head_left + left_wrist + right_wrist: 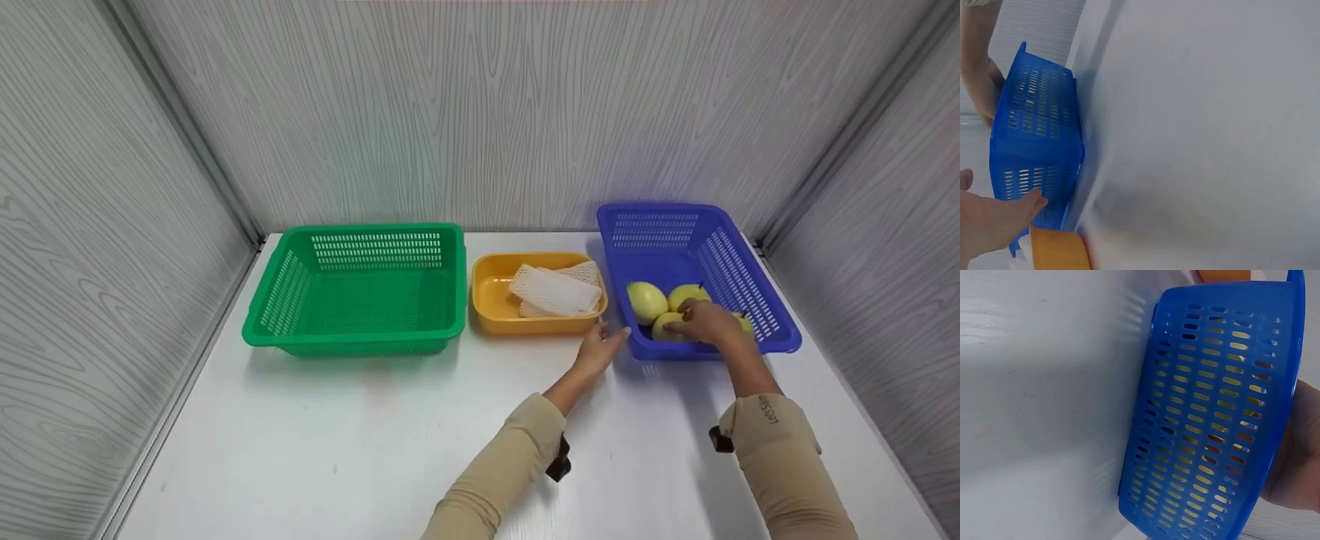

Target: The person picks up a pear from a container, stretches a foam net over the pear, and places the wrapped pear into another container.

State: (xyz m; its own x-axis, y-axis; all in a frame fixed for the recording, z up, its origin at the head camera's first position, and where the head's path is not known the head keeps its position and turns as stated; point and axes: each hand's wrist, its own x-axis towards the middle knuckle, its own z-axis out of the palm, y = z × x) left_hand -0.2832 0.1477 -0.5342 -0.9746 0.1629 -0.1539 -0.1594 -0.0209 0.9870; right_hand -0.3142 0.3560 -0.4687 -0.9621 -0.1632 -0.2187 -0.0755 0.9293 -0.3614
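Note:
Inside the blue basket [660,259] several yellow-green pears lie toward the near side. My right hand [709,324] reaches over the near rim and grips a pear [667,327], thumb and fingers bent about it. Beside that one are another pear [646,303] and a stemmed pear [688,295]; a further one is partly hidden behind the hand. The left hand [596,351], fingers extended and holding nothing, is between the basket's near left corner and the orange tray [495,322]. In the right wrist view, the basket wall [1202,410] hides most of the right hand [1297,455].
White foam net sleeves [555,291] lie in the orange tray. Left of it stands a green basket [352,337] with slotted sides. All three containers sit on a white table [360,450], below wood-grain panels [450,112] at the back and sides.

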